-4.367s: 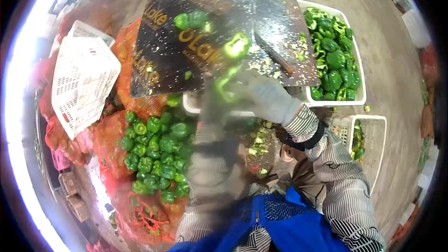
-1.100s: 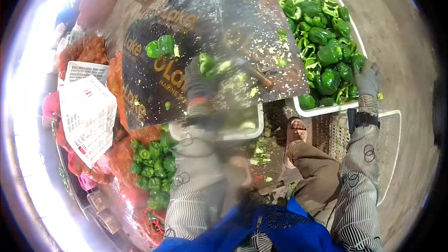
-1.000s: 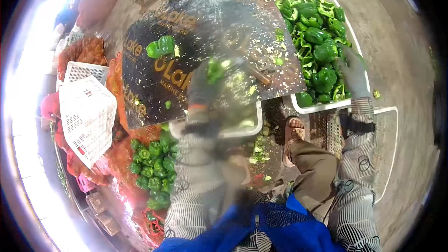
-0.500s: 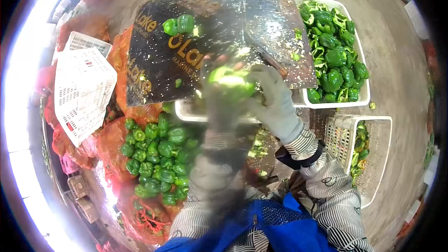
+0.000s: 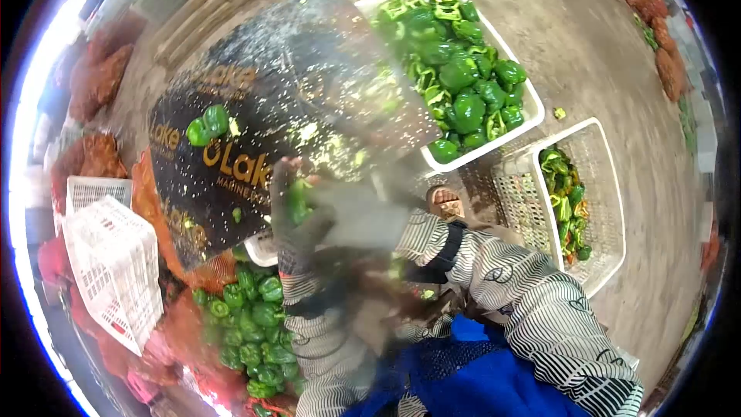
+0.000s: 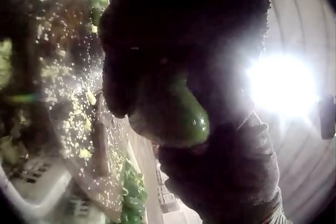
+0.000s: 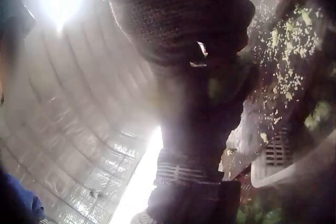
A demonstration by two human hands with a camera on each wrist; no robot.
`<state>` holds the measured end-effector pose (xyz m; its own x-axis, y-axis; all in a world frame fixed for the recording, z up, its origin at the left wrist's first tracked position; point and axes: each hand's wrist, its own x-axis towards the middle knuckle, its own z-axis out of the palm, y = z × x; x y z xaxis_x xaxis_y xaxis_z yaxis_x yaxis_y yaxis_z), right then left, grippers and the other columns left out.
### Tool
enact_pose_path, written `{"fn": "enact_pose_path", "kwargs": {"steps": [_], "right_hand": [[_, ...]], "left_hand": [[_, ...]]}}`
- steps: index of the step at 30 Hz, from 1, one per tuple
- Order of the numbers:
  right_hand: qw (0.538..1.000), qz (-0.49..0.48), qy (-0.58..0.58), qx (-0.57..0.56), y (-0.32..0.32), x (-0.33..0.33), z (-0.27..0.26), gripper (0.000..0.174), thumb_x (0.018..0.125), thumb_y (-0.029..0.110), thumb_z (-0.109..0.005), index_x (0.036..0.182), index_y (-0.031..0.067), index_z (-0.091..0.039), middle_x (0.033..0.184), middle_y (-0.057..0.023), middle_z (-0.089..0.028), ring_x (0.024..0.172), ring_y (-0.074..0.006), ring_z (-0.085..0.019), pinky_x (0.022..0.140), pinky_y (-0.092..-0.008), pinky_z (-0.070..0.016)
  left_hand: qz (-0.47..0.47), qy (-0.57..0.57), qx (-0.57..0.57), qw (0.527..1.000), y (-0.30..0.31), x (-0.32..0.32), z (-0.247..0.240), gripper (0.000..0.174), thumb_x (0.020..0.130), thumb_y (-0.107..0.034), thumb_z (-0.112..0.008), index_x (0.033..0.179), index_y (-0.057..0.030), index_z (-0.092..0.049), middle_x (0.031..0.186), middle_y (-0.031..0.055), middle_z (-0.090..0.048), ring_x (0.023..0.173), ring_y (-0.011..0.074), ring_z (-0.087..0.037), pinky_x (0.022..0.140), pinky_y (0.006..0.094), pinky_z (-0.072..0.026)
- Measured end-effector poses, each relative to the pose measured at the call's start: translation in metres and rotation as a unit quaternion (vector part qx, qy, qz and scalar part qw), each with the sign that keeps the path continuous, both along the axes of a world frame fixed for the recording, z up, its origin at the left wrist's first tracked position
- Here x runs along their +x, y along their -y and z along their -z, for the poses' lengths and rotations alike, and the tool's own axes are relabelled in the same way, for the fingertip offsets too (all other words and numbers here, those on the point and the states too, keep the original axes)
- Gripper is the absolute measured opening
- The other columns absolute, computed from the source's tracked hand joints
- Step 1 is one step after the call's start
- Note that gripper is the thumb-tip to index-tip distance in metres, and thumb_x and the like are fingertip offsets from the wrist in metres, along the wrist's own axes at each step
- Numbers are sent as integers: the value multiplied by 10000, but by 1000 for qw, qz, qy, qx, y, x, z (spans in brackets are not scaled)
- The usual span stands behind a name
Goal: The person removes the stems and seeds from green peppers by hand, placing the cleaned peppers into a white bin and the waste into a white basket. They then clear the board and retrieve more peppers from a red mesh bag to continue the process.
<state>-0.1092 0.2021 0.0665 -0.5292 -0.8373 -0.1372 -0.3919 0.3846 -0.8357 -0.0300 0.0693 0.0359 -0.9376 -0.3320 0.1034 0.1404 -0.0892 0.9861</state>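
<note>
While the head view blurs both gloves, the left wrist view shows the green pepper (image 5: 299,199) more clearly, glossy and between the two hands. Left hand (image 5: 287,212) grips it, fingers round it, over the near edge of the seed-strewn board (image 5: 255,108). Right hand (image 5: 359,212) is right up against it; the right grip can't be told, too smeared in head view, too dark in both wrist views. Right wrist view gives only a dim green patch, plus slotted white plastic near the board.

Containers: white tub (image 5: 532,112) beside the board, heaped with green peppers, many cut open; white basket (image 5: 611,208), tilted, with green peppers and orange-red bits; white crates (image 5: 116,251) at far left. Whole peppers (image 5: 251,332) lie piled by the net sacks (image 5: 181,324).
</note>
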Motion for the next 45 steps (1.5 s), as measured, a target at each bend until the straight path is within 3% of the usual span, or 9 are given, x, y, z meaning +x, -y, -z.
{"fn": "enact_pose_path", "kwargs": {"steps": [7, 12, 16, 18, 25, 32, 38, 42, 45], "right_hand": [[990, -56, 128, -6, -2, -10, -16, 451, 759, 158, -739, 1164, 32, -587, 1046, -214, -678, 1010, -331, -657, 932, -398, -490], [964, -107, 243, -2, -5, -13, -21, 387, 874, 144, -664, 1239, 37, -593, 1070, -144, -691, 876, -204, -685, 713, -338, -576], [947, -176, 251, -98, -1, -1, 37, 506, 903, 166, -618, 1372, 22, -494, 1146, -162, -649, 723, -156, -625, 611, -280, -546], [946, -70, 318, -11, -2, -8, -2, 473, 883, 169, -626, 1324, 22, -535, 1132, -163, -656, 760, -197, -630, 677, -332, -539], [988, 101, -70, -98, 16, 2, 14, 233, 864, 198, -598, 1030, 35, -578, 908, -175, -615, 882, -365, -620, 775, -454, -501], [989, 15, -149, 14, 14, -1, 6, 432, 835, 271, -656, 1232, 114, -594, 1174, -150, -592, 970, -321, -631, 846, -425, -506], [956, 46, -251, -142, 20, 0, 0, 263, 808, 215, -656, 1021, 73, -595, 1001, -82, -609, 738, -280, -663, 614, -384, -569], [947, -16, -319, 20, 9, -6, -1, 252, 810, 90, -609, 1058, 73, -567, 991, -95, -582, 782, -304, -658, 630, -378, -560], [984, 41, -167, -49, 8, -3, -3, 268, 816, 87, -602, 1075, 45, -549, 994, -115, -569, 900, -311, -640, 741, -391, -550]], "left_hand": [[-17, 107, -57, 993, 1, 1, -8, 507, 878, -298, -650, 1262, 11, -531, 1247, 123, -581, 1149, 233, -557, 991, 367, -443], [23, 40, -217, 975, 16, 9, 13, 490, 781, -158, -730, 1230, -45, -567, 1199, 211, -578, 1035, 269, -626, 780, 355, -563], [-17, 159, 210, 965, 13, 13, -1, 623, 754, -182, -762, 1310, -116, -488, 1300, 224, -516, 1130, 333, -593, 907, 426, -545], [17, -99, -365, 926, 22, 1, 2, 485, 790, -193, -741, 1228, -140, -539, 1288, 198, -526, 1138, 319, -594, 934, 416, -537], [-271, 104, -65, 955, 30, 1, 14, 501, 925, -390, -573, 1262, -22, -530, 1195, 131, -602, 1048, 214, -620, 824, 321, -556], [-53, -144, 365, 918, 77, 39, 4, 692, 921, -535, -560, 1416, -81, -393, 1412, 177, -462, 1141, 381, -576, 887, 517, -552], [-159, 144, 250, 944, 12, 30, -17, 724, 935, -527, -558, 1352, 56, -452, 1042, 122, -677, 753, 150, -678, 649, 283, -589], [-47, 207, 381, 900, 14, 27, 9, 168, 911, -198, -590, 999, -70, -655, 917, 26, -645, 776, 161, -609, 627, 314, -500], [-90, 355, 183, 912, 72, 43, 109, 333, 930, -222, -575, 1205, -35, -556, 1116, 100, -586, 1004, 228, -564, 847, 372, -481]]}}
